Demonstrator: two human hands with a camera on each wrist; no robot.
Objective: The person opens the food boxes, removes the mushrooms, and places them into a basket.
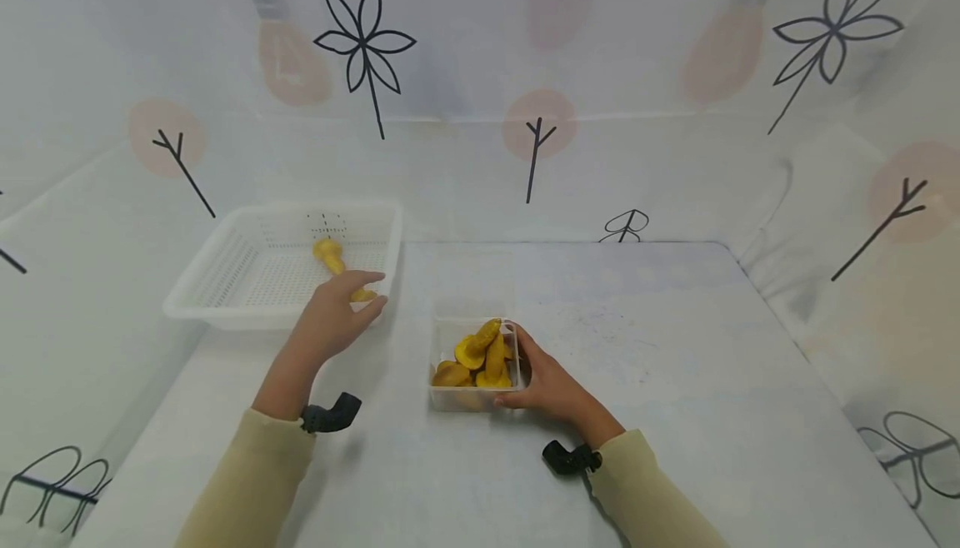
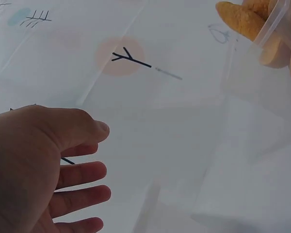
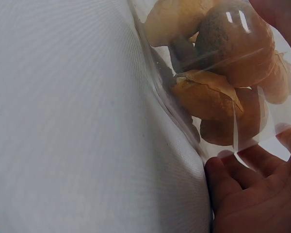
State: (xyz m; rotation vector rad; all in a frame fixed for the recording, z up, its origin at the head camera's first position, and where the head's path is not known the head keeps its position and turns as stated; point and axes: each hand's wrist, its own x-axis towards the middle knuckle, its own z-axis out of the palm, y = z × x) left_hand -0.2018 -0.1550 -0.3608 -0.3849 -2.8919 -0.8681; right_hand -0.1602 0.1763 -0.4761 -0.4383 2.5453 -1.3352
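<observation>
My left hand (image 1: 337,311) hovers over the near right corner of a white perforated plastic basket (image 1: 247,313), thumb and fingers apart. The left wrist view shows nothing in its grasp. Inside the basket lies a yellow mushroom (image 1: 327,253) with a thick stem, and another yellow piece (image 1: 364,295) shows between thumb and fingers. With my right hand (image 1: 551,383) I grip a small clear plastic box (image 1: 444,401) by its right side, thumb at the near corner. Several yellow mushrooms (image 1: 487,356) are heaped in it; from the right wrist, brownish caps (image 3: 235,43) press near the clear wall.
A white cloth covers the table (image 1: 675,348), whose back edge runs behind the box. Patterned white curtain (image 1: 465,173) hangs round the back and sides. Both wrists wear black camera mounts (image 1: 330,415).
</observation>
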